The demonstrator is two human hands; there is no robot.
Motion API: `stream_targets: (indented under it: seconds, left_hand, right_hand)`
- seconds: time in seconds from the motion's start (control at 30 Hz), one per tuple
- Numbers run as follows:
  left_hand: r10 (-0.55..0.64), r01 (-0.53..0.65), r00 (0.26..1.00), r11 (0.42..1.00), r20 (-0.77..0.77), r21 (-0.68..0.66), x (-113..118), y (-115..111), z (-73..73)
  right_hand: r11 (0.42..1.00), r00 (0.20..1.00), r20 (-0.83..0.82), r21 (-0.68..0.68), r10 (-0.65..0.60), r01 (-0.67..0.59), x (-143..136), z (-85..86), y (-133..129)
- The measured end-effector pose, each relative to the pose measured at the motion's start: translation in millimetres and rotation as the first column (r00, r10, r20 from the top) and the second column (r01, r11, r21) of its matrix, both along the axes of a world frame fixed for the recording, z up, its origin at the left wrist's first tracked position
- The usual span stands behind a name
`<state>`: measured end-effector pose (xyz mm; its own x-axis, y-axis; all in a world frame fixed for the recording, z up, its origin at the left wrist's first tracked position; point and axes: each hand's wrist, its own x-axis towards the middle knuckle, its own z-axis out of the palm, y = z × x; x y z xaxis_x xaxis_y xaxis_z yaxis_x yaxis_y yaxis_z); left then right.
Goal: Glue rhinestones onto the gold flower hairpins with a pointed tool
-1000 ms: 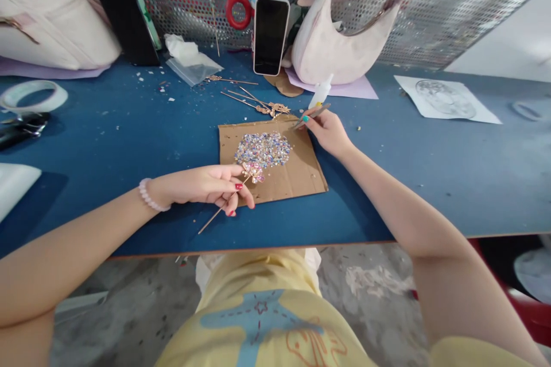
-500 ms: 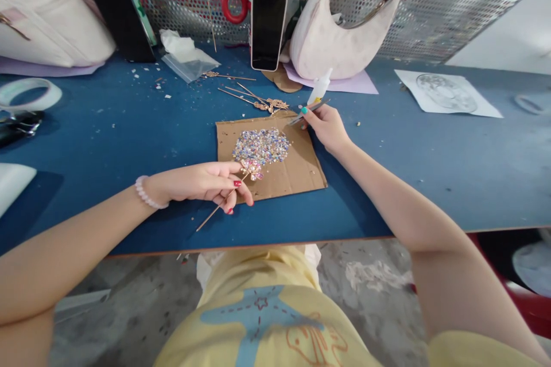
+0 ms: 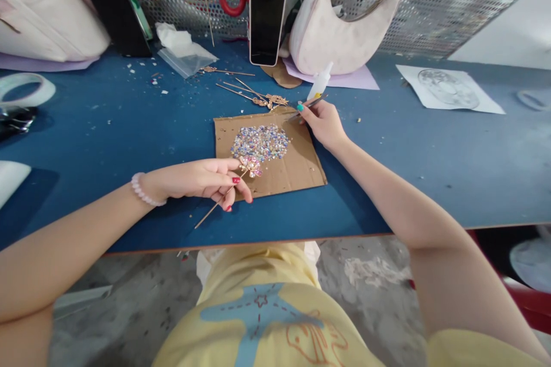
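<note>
Between the fingers of my left hand (image 3: 215, 180) is a thin gold hairpin (image 3: 207, 216), its flower head (image 3: 251, 166) set with pink stones above the cardboard's lower left part. My right hand (image 3: 321, 120) is closed on metal tweezers (image 3: 306, 105), their tips over the cardboard's upper right corner. A spread pile of small multicoloured rhinestones (image 3: 262, 142) lies on the brown cardboard (image 3: 297, 175). Just behind my right fingers a white glue bottle (image 3: 320, 80) leans. Several gold hairpins (image 3: 269, 101) lie at the cardboard's back edge.
A phone (image 3: 267, 23) stands at the back beside a pale handbag (image 3: 340, 34). A plastic bag (image 3: 185, 57) lies back left, a tape roll (image 3: 26, 90) far left, a printed sheet (image 3: 450, 89) on the right.
The view has shifted slightly, so the things on the table sit a little higher. Both hands keep nearly the same places, still holding the hairpin and the tweezers.
</note>
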<state>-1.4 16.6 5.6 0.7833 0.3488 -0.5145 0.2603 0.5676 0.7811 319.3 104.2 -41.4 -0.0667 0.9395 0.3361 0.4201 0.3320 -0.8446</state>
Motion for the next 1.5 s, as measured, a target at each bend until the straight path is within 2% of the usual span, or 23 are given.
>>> stream_targets:
  seconds: [0.43, 0.53, 0.63, 0.73, 0.87, 1.2, 1.33, 1.5]
  left_hand:
    - [-0.012, 0.012, 1.000, 1.000, 0.000, 0.003, -2, 2, -2.5]
    - [-0.019, 0.019, 1.000, 1.000, 0.007, 0.006, -3, 2, -2.7]
    - [-0.022, 0.022, 1.000, 1.000, -0.002, 0.012, -2, 1, -1.6]
    - [-0.014, 0.014, 1.000, 1.000, -0.017, 0.017, -1, 0, -0.1]
    - [-0.011, 0.011, 1.000, 1.000, -0.017, 0.022, 0, 1, -0.5]
    - [-0.022, 0.022, 1.000, 1.000, 0.010, 0.021, -3, 1, -3.7]
    - [-0.028, 0.028, 1.000, 0.999, 0.001, 0.021, -4, 1, -3.9]
    - [-0.031, 0.032, 0.999, 0.999, -0.009, 0.041, -3, 1, -0.4]
  right_hand:
    - [1.000, 0.999, -0.050, 0.018, 0.012, -0.011, 1, -2.4, 1]
    - [0.991, 0.996, 0.084, 0.133, 0.004, -0.015, 1, 2.7, -6]
    - [0.966, 0.964, 0.264, 0.237, 0.035, -0.100, 0, 8.2, -13]
    - [0.952, 0.927, 0.365, 0.247, 0.081, -0.180, 0, 12.3, -17]
    - [0.935, 0.901, 0.414, 0.253, 0.126, -0.247, 0, 14.7, -17]
    - [0.942, 0.922, 0.363, 0.240, 0.138, -0.235, -6, 15.1, -17]
    - [0.959, 0.945, 0.313, 0.227, 0.092, -0.168, -4, 13.8, -16]
    - [0.983, 0.987, 0.154, 0.173, 0.039, -0.066, -2, 11.2, -14]
